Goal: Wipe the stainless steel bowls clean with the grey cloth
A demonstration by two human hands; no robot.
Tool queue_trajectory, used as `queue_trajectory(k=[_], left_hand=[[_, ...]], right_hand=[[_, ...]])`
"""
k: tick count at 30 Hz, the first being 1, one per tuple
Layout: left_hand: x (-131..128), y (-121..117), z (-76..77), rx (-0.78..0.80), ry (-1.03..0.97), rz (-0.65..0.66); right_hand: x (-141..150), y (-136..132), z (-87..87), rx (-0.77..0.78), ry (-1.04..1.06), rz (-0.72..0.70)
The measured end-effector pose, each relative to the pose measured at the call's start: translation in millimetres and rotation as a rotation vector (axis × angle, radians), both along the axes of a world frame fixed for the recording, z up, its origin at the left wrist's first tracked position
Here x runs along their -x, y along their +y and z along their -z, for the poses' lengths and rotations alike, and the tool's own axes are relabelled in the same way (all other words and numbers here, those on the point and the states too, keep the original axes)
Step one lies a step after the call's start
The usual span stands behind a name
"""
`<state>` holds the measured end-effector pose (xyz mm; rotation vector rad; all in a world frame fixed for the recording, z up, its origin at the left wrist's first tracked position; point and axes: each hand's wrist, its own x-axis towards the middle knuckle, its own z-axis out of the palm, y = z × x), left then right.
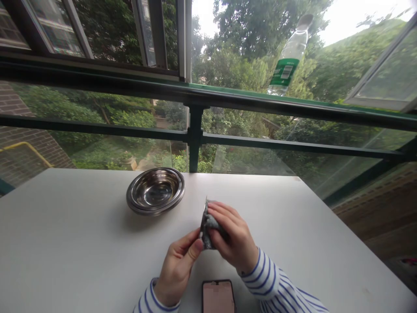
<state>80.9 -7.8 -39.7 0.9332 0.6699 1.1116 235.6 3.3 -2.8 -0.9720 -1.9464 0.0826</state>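
My left hand (179, 265) pinches the lower edge of a thin, shiny, flat piece (203, 217), which looks like a metal dish seen edge-on. A grey cloth (211, 224) is bunched under the fingers of my right hand (234, 232), which presses it against the right face of that piece. Both hands are above the white table, in front of my body. Farther back on the left stand nested stainless steel bowls (155, 191); how many are stacked I cannot tell. The side of the held piece that faces left is barely visible.
A phone (218, 298) lies on the white table (81, 243) at the near edge, just below my hands. Behind the table runs a dark green railing (195, 134) with glass panels. A plastic bottle (286, 65) with a green label stands on the ledge above it.
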Motion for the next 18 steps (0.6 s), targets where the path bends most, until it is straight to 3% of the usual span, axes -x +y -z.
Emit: queue_trajectory(k=[3, 5, 13, 15, 18], left_hand=[[1.9, 1.8, 2.6, 0.019, -0.018, -0.063], [2.1, 2.1, 3.3, 0.012, -0.011, -0.075], [1.7, -5.1, -7.7, -0.161, 0.136, 0.117], [2.7, -5.0, -7.9, -0.168, 0.137, 0.123], [3.4, -2.8, -3.2, -0.127, 0.086, 0.084]], right_hand=[[5.3, -3.6, 1.2, -0.119, -0.106, -0.081], [6.1, -3.4, 1.6, -0.111, -0.093, -0.081], [-11.7, 11.2, 7.5, 0.346, 0.288, 0.066], [-11.8, 10.0, 7.2, 0.326, 0.283, 0.065], [-6.1, 3.6, 4.4, 0.141, 0.151, 0.028]])
